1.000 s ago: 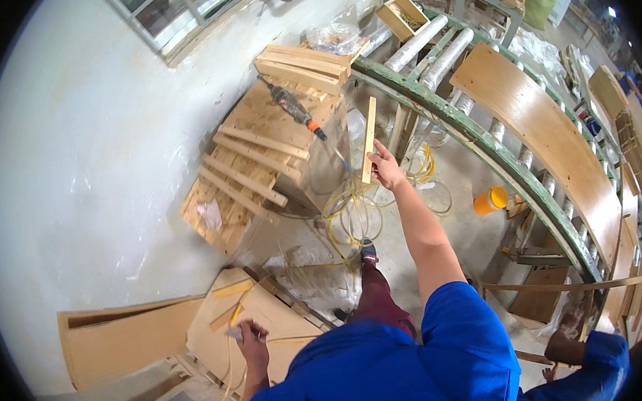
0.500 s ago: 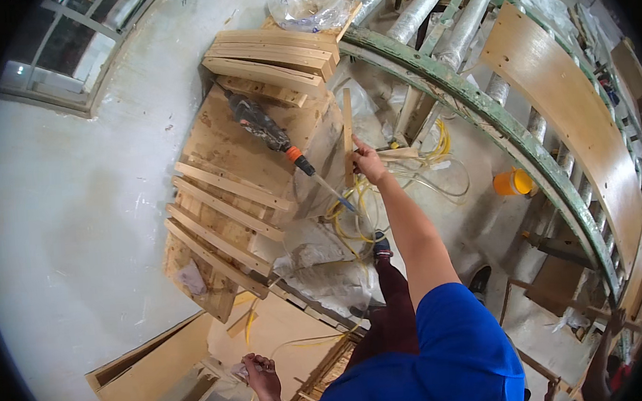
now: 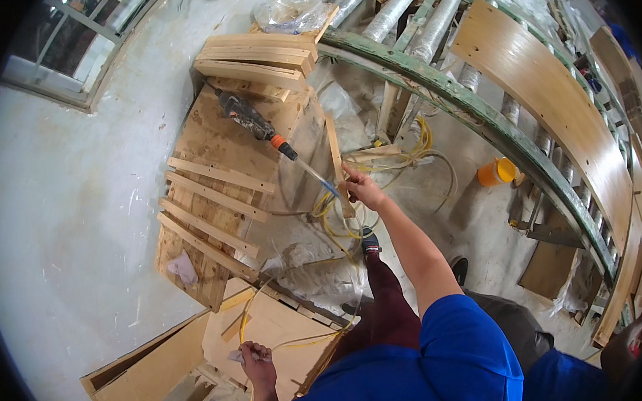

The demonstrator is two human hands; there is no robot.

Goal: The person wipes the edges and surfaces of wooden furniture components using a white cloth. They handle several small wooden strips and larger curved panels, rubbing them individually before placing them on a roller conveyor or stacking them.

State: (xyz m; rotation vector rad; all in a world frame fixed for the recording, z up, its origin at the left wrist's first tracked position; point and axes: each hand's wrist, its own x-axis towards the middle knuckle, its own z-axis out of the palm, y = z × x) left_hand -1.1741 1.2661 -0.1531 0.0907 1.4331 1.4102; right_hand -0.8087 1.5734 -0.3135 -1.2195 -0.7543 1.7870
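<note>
My right hand (image 3: 363, 190) is closed around the lower part of a narrow wooden strip (image 3: 334, 142), which stands out beyond the fingers toward the workbench. At the lower left, my left hand (image 3: 258, 366) pinches a small pale cloth (image 3: 235, 356). On the stained wooden bench top (image 3: 199, 127) lies a black power tool (image 3: 246, 117) with an orange collar. Several separate wooden strips (image 3: 220, 173) lie side by side on the near part of the bench. Farther back is a stack of similar strips (image 3: 253, 57).
A crumpled pale cloth (image 3: 182, 268) lies on the bench's near end. Yellow hose (image 3: 424, 139) coils on the floor. A curved green roller conveyor (image 3: 470, 107) carries a bent wooden panel (image 3: 542, 91). Nearby stands an orange bucket (image 3: 496, 171). Another person (image 3: 567, 376) is at lower right.
My right hand has drawn the strip nearer, and the strip now slants. My left hand still holds the cloth. Another person in blue has come closer at the lower right.
</note>
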